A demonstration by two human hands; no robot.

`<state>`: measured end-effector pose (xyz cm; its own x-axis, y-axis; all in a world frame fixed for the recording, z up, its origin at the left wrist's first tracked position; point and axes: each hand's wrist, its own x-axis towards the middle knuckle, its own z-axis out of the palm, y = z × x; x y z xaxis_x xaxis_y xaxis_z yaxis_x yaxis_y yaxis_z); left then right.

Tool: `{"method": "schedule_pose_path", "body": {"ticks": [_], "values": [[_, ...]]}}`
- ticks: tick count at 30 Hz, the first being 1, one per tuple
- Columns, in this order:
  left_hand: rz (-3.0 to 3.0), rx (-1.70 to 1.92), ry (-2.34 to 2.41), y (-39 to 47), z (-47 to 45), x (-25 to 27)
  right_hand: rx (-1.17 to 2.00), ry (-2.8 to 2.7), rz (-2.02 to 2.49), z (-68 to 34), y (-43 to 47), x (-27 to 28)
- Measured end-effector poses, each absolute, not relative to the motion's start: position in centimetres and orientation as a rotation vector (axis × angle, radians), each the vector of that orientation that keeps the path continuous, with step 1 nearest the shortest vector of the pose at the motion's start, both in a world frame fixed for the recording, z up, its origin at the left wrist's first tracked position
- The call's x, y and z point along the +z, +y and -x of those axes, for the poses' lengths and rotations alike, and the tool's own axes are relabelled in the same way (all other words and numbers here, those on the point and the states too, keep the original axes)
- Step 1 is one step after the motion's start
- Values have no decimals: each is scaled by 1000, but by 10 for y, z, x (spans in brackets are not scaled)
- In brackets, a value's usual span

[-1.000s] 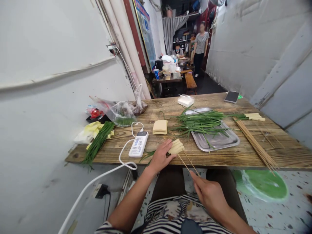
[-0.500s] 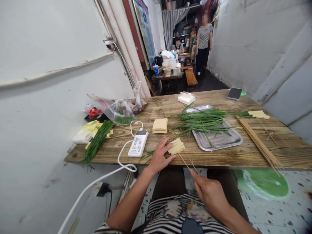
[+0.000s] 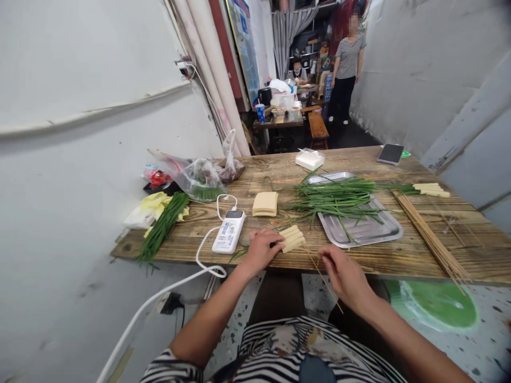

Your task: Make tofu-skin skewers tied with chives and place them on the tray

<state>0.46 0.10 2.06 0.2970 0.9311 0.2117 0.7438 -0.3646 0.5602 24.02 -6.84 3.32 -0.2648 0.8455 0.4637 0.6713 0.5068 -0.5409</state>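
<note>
White walls flank a narrow room, with a person in a striped top (image 3: 349,58) standing in the background and another seated beyond a cluttered far table (image 3: 275,125). Close by, a wooden surface (image 3: 255,173) carries a row of pale rolls (image 3: 293,239) near its front edge, in the middle. The left hand (image 3: 261,247) is at their left ends, its thumb and fingers bent and holding the row, with a small dark gap between thumb and forefinger. Thin skewers (image 3: 323,278) come out of the rolls' right side, and one slants down past the edge of the surface. The right hand (image 3: 345,276) is just beside them, fingers curled close together; whether they pinch a skewer I cannot tell.

To the right, a metal tray (image 3: 361,238) has long green stalks (image 3: 339,196) heaped across it, spilling past its left rim. A clear plastic bag (image 3: 199,178) at the left holds something green, and a white packet (image 3: 310,158) sits toward the back. Between bag and tray lie a white power bank (image 3: 229,232) with its cable and a stack of pale square sheets (image 3: 265,204). Loose skewers (image 3: 433,244) are bundled right of the tray.
</note>
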Motion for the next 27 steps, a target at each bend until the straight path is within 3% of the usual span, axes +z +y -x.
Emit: {"method": "schedule_pose_path", "body": {"ticks": [7,12,27], "values": [[-2200,720,1386,11,-2,22,-7,-2460,1146,-212,-29,22],[-2235,702,1461,11,-7,20,-230,-2448,1242,-200,-22,4],[-2429,427,1316,25,-6,39,-175,-2429,1206,-199,-17,2]]}}
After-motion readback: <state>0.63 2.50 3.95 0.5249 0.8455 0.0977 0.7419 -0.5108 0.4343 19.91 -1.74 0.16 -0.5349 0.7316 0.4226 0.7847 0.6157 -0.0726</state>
